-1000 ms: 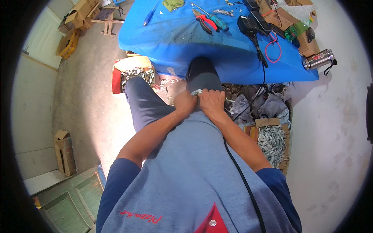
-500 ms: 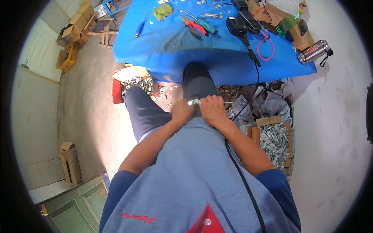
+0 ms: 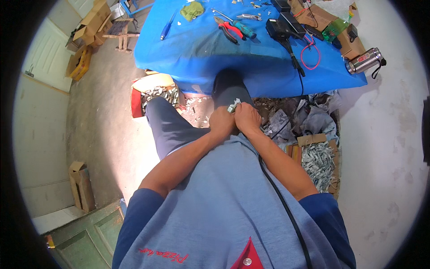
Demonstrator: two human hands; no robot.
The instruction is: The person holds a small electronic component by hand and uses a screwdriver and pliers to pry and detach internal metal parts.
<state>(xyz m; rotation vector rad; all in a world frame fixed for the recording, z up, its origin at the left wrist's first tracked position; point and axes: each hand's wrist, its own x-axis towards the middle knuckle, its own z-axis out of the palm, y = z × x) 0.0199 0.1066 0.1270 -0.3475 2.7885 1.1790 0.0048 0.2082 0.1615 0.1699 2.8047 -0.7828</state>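
Over my right thigh my two hands meet, thumbs side by side. My left hand point(image 3: 221, 120) is closed with its fingers curled round one side of a small whitish, metallic piece point(image 3: 234, 106). My right hand point(image 3: 247, 118) is closed against the other side of it. The piece pokes up between the thumbs, tilted; its lower part is hidden by my fingers, so its exact kind cannot be made out.
Ahead, a blue-covered table point(image 3: 192, 67) carries red-handled pliers point(image 3: 230, 30), screwdrivers, a green cloth point(image 3: 192, 11) and black power adapters point(image 3: 278, 30). A steel flask point(image 3: 365, 61) stands at its right. Below are a box of small metal parts point(image 3: 160, 96) and a carton of strips point(image 3: 319, 163).
Both hands have come closer together and slightly forward. The whitish piece now points upward between the thumbs. A thin rod that stuck out right of my right hand no longer shows.
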